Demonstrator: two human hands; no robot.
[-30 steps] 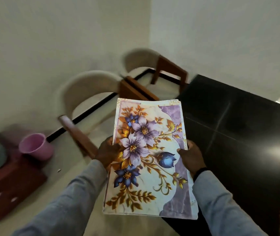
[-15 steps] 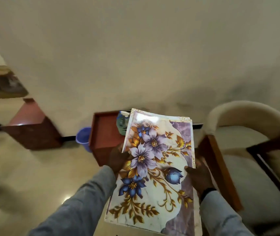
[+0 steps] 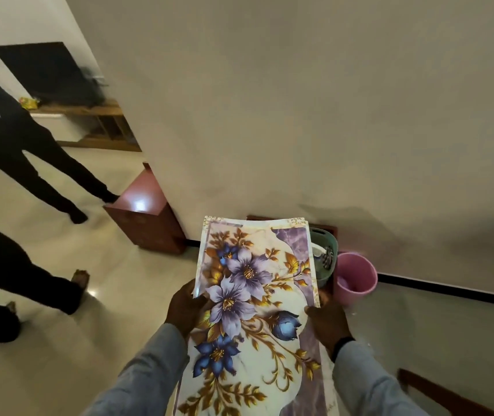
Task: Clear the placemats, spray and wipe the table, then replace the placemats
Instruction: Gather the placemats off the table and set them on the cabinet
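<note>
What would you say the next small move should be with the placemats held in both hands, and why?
Probably lower the placemats onto the red cabinet just ahead. The left hand and right hand grip the stack by its side edges, so neither is free to spray or wipe, and the cabinet peeking out behind the stack looks like the nearest surface.

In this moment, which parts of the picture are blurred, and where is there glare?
Head view: the dark screen upper left and the standing legs are smeared by motion; the placemats between the left hand and right hand stay sharp; glare spots lie on the red cabinet and the floor.
</note>
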